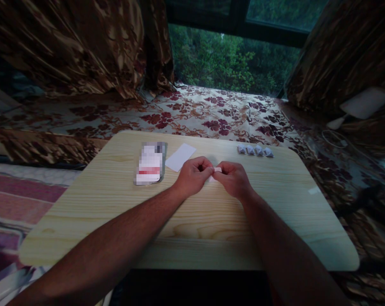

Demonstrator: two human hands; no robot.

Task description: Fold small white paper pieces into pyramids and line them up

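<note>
Both my hands meet over the middle of a light wooden table (115, 212). My left hand (192, 175) and my right hand (232, 178) are closed in a pinch on a small piece of white folded paper (217, 170) held between their fingertips, just above the tabletop. Most of the paper is hidden by my fingers. A blank white paper slip (181, 157) lies flat just left of my left hand.
A blurred white and red packet (149, 163) lies left of the slip. Several small folded paper shapes (255, 150) stand in a row at the table's far right. A floral bedspread (195, 110), curtains and a window lie behind.
</note>
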